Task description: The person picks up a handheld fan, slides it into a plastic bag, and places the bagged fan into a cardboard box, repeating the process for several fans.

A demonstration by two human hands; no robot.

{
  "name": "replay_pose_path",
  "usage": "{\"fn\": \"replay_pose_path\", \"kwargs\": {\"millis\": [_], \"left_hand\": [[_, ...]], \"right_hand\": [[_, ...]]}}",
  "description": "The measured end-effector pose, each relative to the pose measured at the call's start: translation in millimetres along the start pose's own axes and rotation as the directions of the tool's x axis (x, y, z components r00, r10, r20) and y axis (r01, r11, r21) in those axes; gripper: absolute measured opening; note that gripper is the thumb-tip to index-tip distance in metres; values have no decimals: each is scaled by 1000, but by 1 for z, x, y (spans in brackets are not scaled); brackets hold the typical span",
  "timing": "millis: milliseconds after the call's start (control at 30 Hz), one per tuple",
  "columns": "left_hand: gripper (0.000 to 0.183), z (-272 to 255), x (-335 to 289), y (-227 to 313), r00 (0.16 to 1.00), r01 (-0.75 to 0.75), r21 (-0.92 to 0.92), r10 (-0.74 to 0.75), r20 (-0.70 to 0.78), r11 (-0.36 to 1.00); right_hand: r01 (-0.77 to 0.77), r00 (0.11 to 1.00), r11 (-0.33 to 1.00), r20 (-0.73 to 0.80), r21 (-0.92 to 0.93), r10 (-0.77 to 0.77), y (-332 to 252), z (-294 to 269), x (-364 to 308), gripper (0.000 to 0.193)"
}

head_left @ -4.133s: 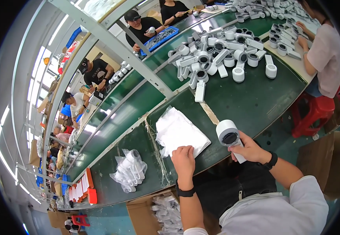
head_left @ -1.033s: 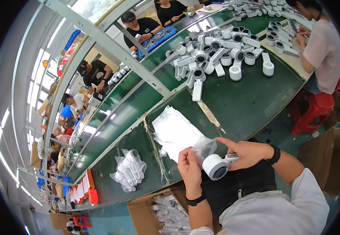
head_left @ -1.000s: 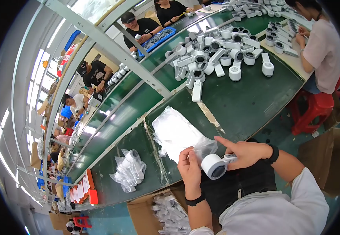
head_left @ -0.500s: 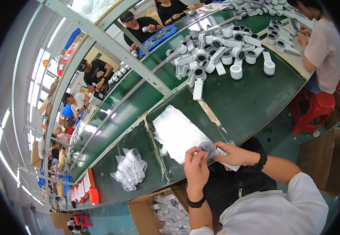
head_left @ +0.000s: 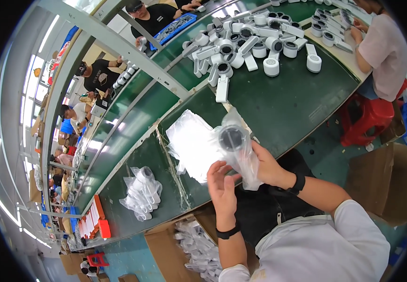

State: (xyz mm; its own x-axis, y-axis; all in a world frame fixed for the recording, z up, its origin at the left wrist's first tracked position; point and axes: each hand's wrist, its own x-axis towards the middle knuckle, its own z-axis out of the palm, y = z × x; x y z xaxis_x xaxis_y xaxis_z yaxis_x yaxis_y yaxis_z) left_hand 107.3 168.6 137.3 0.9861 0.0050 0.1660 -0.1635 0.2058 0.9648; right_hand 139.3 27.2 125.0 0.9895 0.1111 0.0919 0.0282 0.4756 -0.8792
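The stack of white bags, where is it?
In the head view, the white stack lies on the green table, just left of the bagged device the right hand holds, beyond the left hand.
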Motion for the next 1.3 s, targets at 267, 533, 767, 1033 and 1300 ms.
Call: {"fn": "replay_pose_path", "kwargs": {"millis": [267,533,767,1033,1300], "left_hand": [[49,-11,-1,-11,942,333,-368,-292,165,868],[37,-51,-10,18,978,92,-487,-171,-120,868],[26,-144,-39,72,644,-91,141,166,-747,986],[42,-339,-47,98,245,464,531,473,-846,709],[38,-413,-17,41,339,758,568,552,-762,320]], "right_hand": [[464,860,600,171,-652,-480,-15,16,9,34],[438,898,644,278,-627,-341,-12,12,1,14],[224,966,719,247,-658,-74,-2,-18,6,15],[135,989,715,137,-686,-55,29,-25,12,15],[81,996,742,77,-665,-39,28,-24,13,14]]}}
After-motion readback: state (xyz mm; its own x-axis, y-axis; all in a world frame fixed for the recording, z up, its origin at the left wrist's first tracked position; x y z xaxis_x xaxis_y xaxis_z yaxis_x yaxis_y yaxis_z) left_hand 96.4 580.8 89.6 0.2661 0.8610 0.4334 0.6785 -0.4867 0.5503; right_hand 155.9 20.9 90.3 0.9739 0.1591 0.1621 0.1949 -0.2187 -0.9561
